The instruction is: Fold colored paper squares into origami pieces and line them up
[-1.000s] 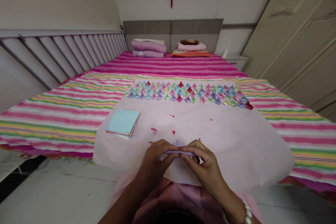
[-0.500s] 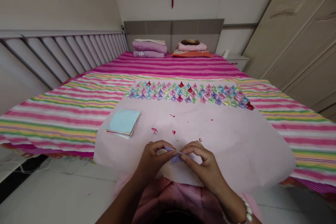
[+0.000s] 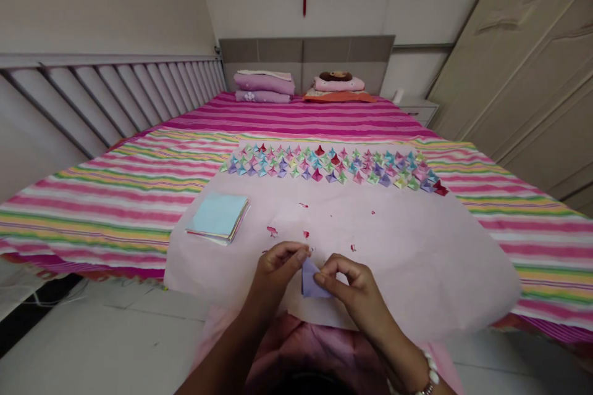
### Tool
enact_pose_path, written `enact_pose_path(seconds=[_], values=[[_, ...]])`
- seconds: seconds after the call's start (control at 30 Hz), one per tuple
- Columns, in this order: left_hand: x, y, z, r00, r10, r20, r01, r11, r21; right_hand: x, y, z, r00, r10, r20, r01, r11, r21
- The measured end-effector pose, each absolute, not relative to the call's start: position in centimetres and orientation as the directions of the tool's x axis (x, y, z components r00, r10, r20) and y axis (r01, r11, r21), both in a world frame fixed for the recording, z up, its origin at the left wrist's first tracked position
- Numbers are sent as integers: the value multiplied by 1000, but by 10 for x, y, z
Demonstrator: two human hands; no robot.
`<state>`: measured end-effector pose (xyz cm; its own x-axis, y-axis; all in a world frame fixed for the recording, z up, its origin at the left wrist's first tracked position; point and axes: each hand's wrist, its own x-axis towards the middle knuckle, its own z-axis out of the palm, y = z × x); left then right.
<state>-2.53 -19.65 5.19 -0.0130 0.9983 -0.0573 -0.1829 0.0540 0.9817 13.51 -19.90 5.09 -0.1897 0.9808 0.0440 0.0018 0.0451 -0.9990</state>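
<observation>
A small lavender folded paper [image 3: 309, 281] stands between my two hands, low in the middle of the view. My left hand [image 3: 277, 268] pinches its upper left edge with curled fingers. My right hand [image 3: 351, 287] grips its right side, fingers closed; a white bead bracelet sits on that wrist. Both hands hover over a pale pink sheet [image 3: 407, 247] spread on the striped bed. A stack of coloured square papers [image 3: 217, 217], light blue on top, lies to the left of my hands. Several small folded paper shapes [image 3: 331, 166] lie in rows at the far edge of the sheet.
Tiny red paper scraps [image 3: 272, 231] dot the sheet near my hands. The striped bedspread [image 3: 102, 191] runs to folded bedding and pillows [image 3: 264, 85] at the headboard. A slatted rail [image 3: 115, 99] is on the left, wardrobe doors [image 3: 528, 74] on the right, pale floor [image 3: 92, 339] below.
The lavender paper, held flat and edge-on a second ago, is now turned upright with its face showing. Both hands shifted slightly with it and keep their grip.
</observation>
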Motion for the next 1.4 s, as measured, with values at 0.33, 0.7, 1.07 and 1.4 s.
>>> enact_pose_path(seconds=[0.33, 0.7, 1.07, 1.4], values=[[-21, -202, 46, 135, 978, -158, -5, 160, 987, 132, -196, 40, -81, 991, -107, -212, -122, -970], [-30, -196, 46, 14, 998, -59, 54, 58, 997, 137, -199, 32, -167, 979, -115, -138, -139, -981], [-37, -196, 38, 70, 976, -208, -145, 217, 965, 150, -197, 48, -328, 937, -118, -79, -152, -985], [-31, -200, 36, 244, 932, -267, -236, 325, 916, 136, -199, 51, -430, 887, -167, -366, -340, -866]])
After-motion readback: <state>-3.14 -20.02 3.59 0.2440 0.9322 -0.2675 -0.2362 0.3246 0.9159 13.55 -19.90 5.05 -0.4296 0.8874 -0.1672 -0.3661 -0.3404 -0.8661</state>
